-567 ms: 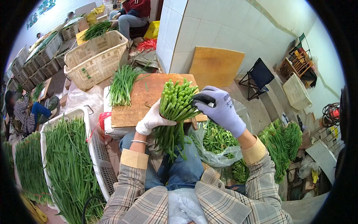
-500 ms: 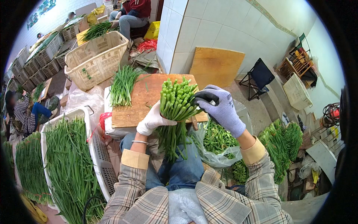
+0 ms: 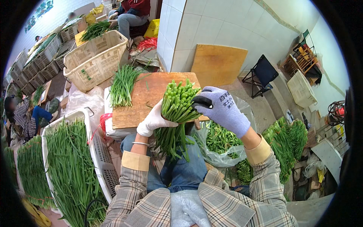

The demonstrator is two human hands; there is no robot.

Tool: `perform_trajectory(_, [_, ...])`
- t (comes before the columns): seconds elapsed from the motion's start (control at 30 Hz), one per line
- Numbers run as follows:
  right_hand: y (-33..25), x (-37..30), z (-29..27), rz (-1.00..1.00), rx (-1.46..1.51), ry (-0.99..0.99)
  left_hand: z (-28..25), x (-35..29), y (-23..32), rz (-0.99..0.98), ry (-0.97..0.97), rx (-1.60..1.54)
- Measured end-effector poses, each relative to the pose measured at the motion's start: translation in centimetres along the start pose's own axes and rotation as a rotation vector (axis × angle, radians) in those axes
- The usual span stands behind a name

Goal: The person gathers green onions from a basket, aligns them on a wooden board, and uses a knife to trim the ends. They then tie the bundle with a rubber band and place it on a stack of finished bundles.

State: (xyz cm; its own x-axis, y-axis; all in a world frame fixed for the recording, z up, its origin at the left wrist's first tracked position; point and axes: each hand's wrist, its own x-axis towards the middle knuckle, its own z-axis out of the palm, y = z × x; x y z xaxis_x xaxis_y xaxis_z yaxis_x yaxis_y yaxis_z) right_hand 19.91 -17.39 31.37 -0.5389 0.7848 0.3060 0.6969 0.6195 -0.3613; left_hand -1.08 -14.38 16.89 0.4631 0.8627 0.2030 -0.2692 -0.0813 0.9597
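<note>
My left hand (image 3: 151, 120), in a white glove, is closed round a thick bunch of garlic chives (image 3: 178, 102). The pale cut ends point up and away from me, and the leaves hang down over my jeans. At the bunch's right edge is my right hand (image 3: 221, 108), in a lilac glove with black fingertips. Its thumb and fingers are pinched together against the stalk ends; whatever they grip is hidden. Beyond the bunch lies a wooden board (image 3: 147, 90), with loose chives (image 3: 124, 86) on its left. A brown wooden handle (image 3: 197, 124) shows at its near right edge.
To the left stands a white crate (image 3: 90, 132) packed with chives; a cream crate (image 3: 94, 60) is farther back. A clear plastic bag (image 3: 227, 159) of green trimmings sits by my right knee. Tied bunches (image 3: 285, 145) and a folding stool (image 3: 261, 75) are rightward. Other people sit at back left.
The bunch has tilted slightly, and its leaves have shifted a little leftward. My right hand has moved slightly left, remaining at the stalk ends. The whole view has shifted slightly.
</note>
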Motion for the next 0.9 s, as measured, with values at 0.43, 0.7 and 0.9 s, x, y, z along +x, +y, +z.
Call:
perform_trajectory(0.43, [-0.4, 0.8, -0.7, 0.055, 0.350, 0.246, 0.2, 0.2, -0.1, 0.040, 0.004, 0.024])
perform_trajectory(0.7, [-1.1, 1.4, -2.0, 0.015, 0.378, 0.292, 0.1, -0.1, 0.2, -0.001, 0.012, 0.006])
perform_trajectory(0.9, [0.3, 1.0, -5.8, -0.238, -0.244, 0.484, -0.3, 0.1, -0.3, -0.049, 0.004, 0.023])
